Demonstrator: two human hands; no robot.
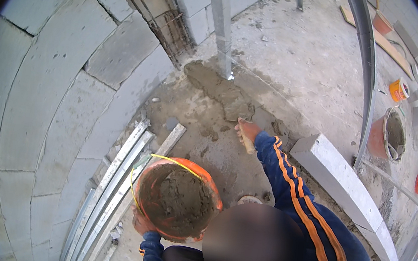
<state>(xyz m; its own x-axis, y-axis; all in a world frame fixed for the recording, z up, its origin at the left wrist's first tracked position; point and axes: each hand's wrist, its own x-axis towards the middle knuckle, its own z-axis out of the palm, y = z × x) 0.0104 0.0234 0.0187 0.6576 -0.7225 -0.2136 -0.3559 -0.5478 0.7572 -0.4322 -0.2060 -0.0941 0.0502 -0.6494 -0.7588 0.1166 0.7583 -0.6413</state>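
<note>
Neither of my hands is in view. Below me a co-worker in a blue jacket with orange stripes [307,223] crouches on the concrete floor. One of their hands [249,130] grips a wooden-handled trowel [244,138] at the near end of a strip of wet mortar [220,87] laid on the floor. Their other hand [140,223] holds the rim of an orange bucket [212,186] with a yellow wire handle, filled with grey mortar [176,200].
A grey block wall [66,90] with exposed rebar [165,19] curves along the left. Metal profiles [117,182] lie at its foot. A steel post [222,26] stands at the mortar's far end. A long grey block [341,185] lies to the right; further buckets [388,134] and a plank [384,45] lie beyond.
</note>
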